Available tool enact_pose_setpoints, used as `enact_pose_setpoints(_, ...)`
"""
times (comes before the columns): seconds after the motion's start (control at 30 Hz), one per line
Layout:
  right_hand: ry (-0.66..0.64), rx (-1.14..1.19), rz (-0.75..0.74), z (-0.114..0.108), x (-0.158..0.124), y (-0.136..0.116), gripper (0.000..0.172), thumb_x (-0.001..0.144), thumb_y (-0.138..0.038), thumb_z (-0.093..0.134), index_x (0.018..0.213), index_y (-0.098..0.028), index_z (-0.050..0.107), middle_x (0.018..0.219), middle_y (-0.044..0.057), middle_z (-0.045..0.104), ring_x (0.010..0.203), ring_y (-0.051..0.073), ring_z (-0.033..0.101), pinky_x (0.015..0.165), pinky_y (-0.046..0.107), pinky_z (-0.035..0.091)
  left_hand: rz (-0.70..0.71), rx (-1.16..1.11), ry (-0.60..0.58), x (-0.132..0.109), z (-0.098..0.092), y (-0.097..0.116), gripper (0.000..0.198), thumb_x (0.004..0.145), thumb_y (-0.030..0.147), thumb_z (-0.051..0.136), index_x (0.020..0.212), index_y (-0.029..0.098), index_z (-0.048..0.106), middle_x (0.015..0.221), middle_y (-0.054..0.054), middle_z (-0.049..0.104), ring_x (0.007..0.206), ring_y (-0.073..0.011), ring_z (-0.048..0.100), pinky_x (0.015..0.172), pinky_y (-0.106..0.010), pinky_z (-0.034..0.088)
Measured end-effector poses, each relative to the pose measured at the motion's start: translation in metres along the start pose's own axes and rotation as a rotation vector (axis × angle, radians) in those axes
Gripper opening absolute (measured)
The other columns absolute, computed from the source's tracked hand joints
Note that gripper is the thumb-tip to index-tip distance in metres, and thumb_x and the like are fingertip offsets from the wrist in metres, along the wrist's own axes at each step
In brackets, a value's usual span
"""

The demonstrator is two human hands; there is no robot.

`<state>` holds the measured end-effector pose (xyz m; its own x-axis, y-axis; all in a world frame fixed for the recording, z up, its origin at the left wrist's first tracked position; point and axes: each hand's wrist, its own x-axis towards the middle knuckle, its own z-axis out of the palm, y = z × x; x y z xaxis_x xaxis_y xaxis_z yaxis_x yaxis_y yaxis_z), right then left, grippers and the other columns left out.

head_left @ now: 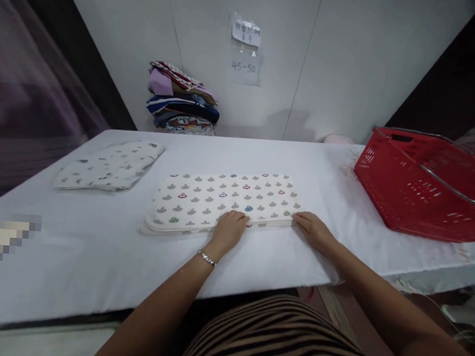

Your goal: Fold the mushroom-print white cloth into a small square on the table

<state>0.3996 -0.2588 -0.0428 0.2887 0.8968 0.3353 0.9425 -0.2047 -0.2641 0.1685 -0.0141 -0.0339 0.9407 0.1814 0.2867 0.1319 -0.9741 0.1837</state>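
Note:
A folded cream cloth (223,199) printed with small grey and coloured shapes lies flat in the middle of the white table (94,255). My left hand (229,229), with a bracelet on its wrist, curls over the cloth's near edge. At the cloth's near right corner, my right hand (314,230) grips the edge with bent fingers. Both hands appear to pinch the folded layers.
A second folded patterned cloth (110,165) lies at the left of the table. A red plastic basket (428,183) stands at the right end. A pile of folded coloured fabrics (181,99) rests against the back wall under a paper label (246,33).

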Motion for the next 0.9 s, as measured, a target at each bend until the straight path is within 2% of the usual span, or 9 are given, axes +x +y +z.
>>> enact_pose_setpoints(0.17,-0.016,0.046,-0.006,-0.005,0.002,0.011,0.036,0.103,-0.029,0.041,0.120,-0.020,0.072,0.121,0.015,0.070,0.110,0.028,0.065,0.095,0.042,0.057,0.010,-0.003,0.016,0.002,0.003,-0.004,0.024,0.099,0.016,0.047,0.109,0.022,0.068,0.108,-0.007,0.071,0.102,-0.0244,0.063,0.086,-0.041,0.054)
enact_pose_setpoints(0.43,-0.032,0.139,0.109,-0.011,0.006,0.013,0.034,0.100,-0.041,0.046,0.111,-0.029,0.075,0.113,0.011,0.072,0.106,0.028,0.066,0.091,0.046,0.058,-0.021,-0.021,0.055,0.001,0.006,-0.003,0.027,0.099,0.013,0.042,0.109,0.021,0.065,0.106,-0.007,0.070,0.099,-0.0262,0.062,0.084,-0.043,0.053)
enact_pose_setpoints(0.7,-0.006,0.040,0.095,-0.011,-0.007,0.009,0.037,0.101,-0.029,0.039,0.117,-0.026,0.072,0.113,0.012,0.072,0.105,0.028,0.063,0.093,0.047,0.055,0.015,0.055,0.048,-0.002,0.010,-0.005,0.029,0.097,0.009,0.042,0.106,0.023,0.067,0.107,-0.007,0.070,0.099,-0.0231,0.062,0.083,-0.039,0.053)
enact_pose_setpoints(0.9,0.001,0.009,0.048,-0.005,-0.011,0.004,0.035,0.100,-0.027,0.042,0.111,-0.024,0.075,0.109,0.012,0.074,0.101,0.030,0.065,0.088,0.047,0.056,0.042,-0.002,-0.006,-0.005,0.004,0.000,0.021,0.100,0.020,0.049,0.106,0.022,0.069,0.105,-0.008,0.070,0.102,-0.0227,0.061,0.087,-0.040,0.052)
